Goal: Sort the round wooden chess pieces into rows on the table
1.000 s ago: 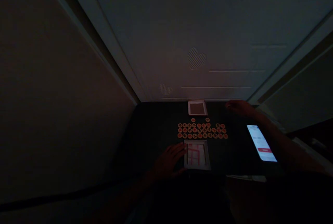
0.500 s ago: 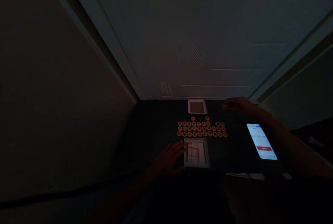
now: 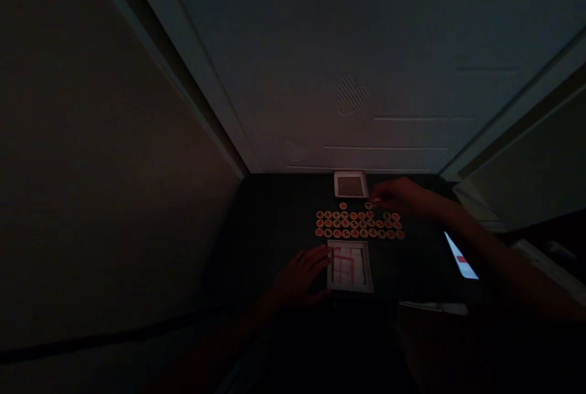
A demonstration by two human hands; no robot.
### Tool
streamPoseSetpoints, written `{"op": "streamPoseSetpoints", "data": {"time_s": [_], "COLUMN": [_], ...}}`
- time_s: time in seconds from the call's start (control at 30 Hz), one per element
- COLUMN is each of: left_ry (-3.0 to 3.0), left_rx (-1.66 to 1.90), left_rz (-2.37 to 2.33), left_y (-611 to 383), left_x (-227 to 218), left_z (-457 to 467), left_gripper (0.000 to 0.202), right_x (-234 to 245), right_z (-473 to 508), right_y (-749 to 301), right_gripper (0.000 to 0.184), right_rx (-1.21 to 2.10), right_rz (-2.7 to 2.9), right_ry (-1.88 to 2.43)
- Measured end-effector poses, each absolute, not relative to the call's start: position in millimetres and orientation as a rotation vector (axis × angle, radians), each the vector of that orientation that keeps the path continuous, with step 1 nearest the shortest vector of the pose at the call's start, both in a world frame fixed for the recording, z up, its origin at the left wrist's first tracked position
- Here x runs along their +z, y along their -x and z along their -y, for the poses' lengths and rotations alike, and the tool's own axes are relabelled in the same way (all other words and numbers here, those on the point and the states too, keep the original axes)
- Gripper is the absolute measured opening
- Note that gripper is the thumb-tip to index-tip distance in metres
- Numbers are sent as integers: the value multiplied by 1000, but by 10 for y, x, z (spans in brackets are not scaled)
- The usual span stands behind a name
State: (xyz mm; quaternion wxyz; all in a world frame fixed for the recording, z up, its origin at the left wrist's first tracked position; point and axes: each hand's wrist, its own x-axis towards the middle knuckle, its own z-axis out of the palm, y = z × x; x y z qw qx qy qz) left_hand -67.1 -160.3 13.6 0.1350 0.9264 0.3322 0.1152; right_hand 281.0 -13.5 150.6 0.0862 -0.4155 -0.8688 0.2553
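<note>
Round wooden xiangqi pieces (image 3: 354,224) with red and black characters lie in rows on the dark table. Two single pieces, one red (image 3: 343,206) and one dark-marked (image 3: 368,205), lie above the rows. My right hand (image 3: 394,196) is pinched just right of the dark-marked piece, with a small pale xiangqi piece (image 3: 376,200) at its fingertips, mostly hidden by the fingers. My left hand (image 3: 304,272) lies open, fingers stretched, its fingertips touching the left edge of a shallow white box (image 3: 370,278) with a red-printed inside.
A second white box part (image 3: 336,186) with a brown inside stands at the table's back edge, near the pale door (image 3: 274,77). A lit phone (image 3: 460,258) lies at the right, partly covered by my right forearm. The dark tabletop (image 3: 260,217) extends left. The room is dim.
My right hand has moved left and slightly down, to beside the dark-marked single piece. Its forearm now covers part of the phone. My left hand stays at the box; the view has shifted slightly.
</note>
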Motion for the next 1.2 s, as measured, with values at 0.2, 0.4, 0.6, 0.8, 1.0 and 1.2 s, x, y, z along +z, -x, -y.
{"op": "streamPoseSetpoints", "data": {"time_s": [0.2,0.4,0.6,0.8,1.0,1.2], "left_ry": [-2707,-2727,-2729,-2713,-2687,-2694], "left_rx": [330,363,402,392,372,394], "left_rz": [-947,-971,-968,-959,-962,-955], "left_y": [674,681,668,675,672,675], "left_x": [131,112,117,125,128,104], "left_z": [1597,1605,1598,1583,1582,1576], "left_gripper": [70,73,70,69,68,68], "right_x": [1335,1006,804,764,786,732], "right_z": [230,214,178,179,169,135], "right_y": [-2369,-1955,-1814,-1782,-1743,-1714], "right_gripper": [12,13,21,23,34,33], "right_rx": [878,1018,1105,1238,1365,1374], "right_rz": [2575,2514,2460,2393,2266,2152], "right_ry": [1102,1059,1116,1105,1016,964]}}
